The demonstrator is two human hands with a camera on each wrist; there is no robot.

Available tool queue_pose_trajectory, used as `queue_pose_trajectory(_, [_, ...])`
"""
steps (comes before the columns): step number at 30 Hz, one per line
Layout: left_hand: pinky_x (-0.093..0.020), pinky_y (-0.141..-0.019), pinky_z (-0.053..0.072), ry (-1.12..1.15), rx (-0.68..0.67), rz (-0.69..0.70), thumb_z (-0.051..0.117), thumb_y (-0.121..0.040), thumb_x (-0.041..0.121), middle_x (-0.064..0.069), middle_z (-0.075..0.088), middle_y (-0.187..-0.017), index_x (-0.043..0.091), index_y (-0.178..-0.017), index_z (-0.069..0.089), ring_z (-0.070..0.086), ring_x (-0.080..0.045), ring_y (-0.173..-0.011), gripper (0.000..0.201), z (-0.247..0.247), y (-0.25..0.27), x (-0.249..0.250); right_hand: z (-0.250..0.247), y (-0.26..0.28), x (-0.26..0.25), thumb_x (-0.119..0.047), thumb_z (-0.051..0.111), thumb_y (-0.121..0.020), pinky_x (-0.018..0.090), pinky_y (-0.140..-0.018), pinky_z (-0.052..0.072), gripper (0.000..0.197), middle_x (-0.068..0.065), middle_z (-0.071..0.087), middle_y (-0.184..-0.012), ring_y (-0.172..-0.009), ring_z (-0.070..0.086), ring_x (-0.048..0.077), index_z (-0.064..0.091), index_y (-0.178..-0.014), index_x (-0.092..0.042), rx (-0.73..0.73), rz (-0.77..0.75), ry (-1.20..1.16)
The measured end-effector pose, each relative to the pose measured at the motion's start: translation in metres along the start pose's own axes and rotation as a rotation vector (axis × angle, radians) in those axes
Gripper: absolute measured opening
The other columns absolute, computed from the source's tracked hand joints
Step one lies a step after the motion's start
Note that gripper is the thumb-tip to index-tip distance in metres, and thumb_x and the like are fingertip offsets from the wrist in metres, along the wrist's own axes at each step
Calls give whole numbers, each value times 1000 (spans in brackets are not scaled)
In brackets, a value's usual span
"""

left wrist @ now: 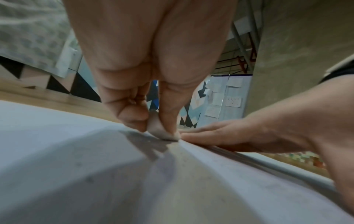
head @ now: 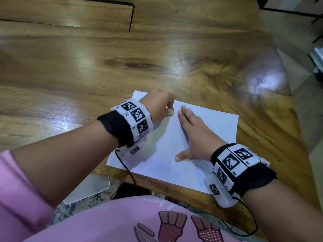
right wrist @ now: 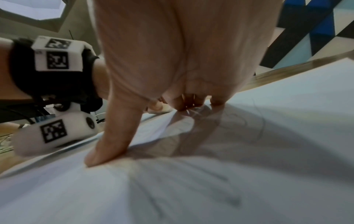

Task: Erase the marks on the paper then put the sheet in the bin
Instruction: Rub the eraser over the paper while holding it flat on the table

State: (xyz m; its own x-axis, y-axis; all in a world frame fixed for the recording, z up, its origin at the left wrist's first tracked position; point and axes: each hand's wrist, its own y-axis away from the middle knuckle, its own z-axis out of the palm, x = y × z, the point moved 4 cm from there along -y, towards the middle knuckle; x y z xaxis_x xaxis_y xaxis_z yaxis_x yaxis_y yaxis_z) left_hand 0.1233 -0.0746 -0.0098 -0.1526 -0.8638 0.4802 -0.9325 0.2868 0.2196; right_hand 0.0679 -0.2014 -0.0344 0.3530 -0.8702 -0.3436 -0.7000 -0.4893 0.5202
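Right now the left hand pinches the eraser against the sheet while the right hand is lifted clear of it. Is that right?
Not quite. The left hand pinches the eraser against the sheet, but the right hand lies flat on it, as the head view shows.

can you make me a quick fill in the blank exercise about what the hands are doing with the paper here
1. The left hand pinches a small ____ against the sheet.
2. The right hand lies ____ on the paper, fingers straight.
3. The paper rests on a ____ table.

Missing words: eraser; flat; wooden
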Motion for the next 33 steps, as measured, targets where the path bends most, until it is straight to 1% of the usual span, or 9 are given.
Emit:
queue_pose_trajectory(2, [-25,-66,34,14,-33,17,59,-81,16,-8,62,-78,6,-87,63,53,-25,-80,12,7,12,1,0,0,1,-51,80,-64,27,-114,-13,135,0,-32,-153,-142,-25,12,-18,-148,-12,6,-5,-7])
queue_pose_trajectory(4, [-24,-63,29,2,-123,93,60,-80,17,4,48,-63,11,-78,63,48,-21,-73,6,19,34,2,0,-1,1,-49,81,-64,28,-115,-13,135,0,-31,-153,-142,-25,13,-18,-148,-11,15,-6,-17])
queue_pose_trajectory(6, [-26,-65,31,-46,-238,174,60,-80,16,3,46,-65,12,-74,61,46,-19,-71,8,30,55,1,1,-2,1,-48,81,-64,28,-115,-13,135,0,-32,-153,-142,-24,13,-18,-148,-11,15,-8,-20])
queue_pose_trajectory(8, [-24,-66,31,-68,-291,195,61,-80,18,-4,54,-77,12,-81,65,47,-17,-73,7,31,57,0,1,-1,1,-48,82,-63,27,-114,-13,135,1,-31,-153,-142,-24,14,-17,-148,-10,19,-12,-23])
queue_pose_trajectory(14, [-26,-72,36,-13,-36,17,60,-80,15,-11,61,-89,7,-91,64,52,-23,-84,15,1,-7,0,0,0,1,-49,80,-65,26,-114,-13,134,-2,-32,-153,-142,-25,12,-19,-148,-12,27,-15,-22])
queue_pose_trajectory(19, [-26,-64,27,-20,-141,121,54,-81,13,0,46,-70,10,-80,61,50,-25,-77,8,20,32,5,1,-2,3,-49,81,-64,26,-114,-13,134,-1,-32,-153,-142,-24,13,-18,-148,-12,33,-12,-29])
queue_pose_trajectory(22, [-33,-70,40,-40,-220,187,48,-80,8,-6,49,-80,11,-80,59,51,-24,-76,11,35,69,4,1,-1,3,-49,80,-65,26,-114,-13,134,-1,-33,-153,-142,-26,12,-18,-148,-12,30,-14,-30])
queue_pose_trajectory(26, [-37,-74,44,2,-177,172,47,-84,10,-9,53,-91,13,-88,57,56,-28,-83,11,40,81,-2,0,-3,8,-54,80,-62,29,-113,-16,137,2,-35,-151,-140,-30,14,-19,-148,-13,35,25,-15])
queue_pose_trajectory(33, [-27,-78,42,116,-145,74,57,-83,21,0,51,-93,17,-105,58,55,-20,-90,22,40,77,-11,-3,-1,22,-59,77,-63,33,-112,-16,137,3,-41,-148,-138,-34,17,-24,-146,-17,13,128,-3])
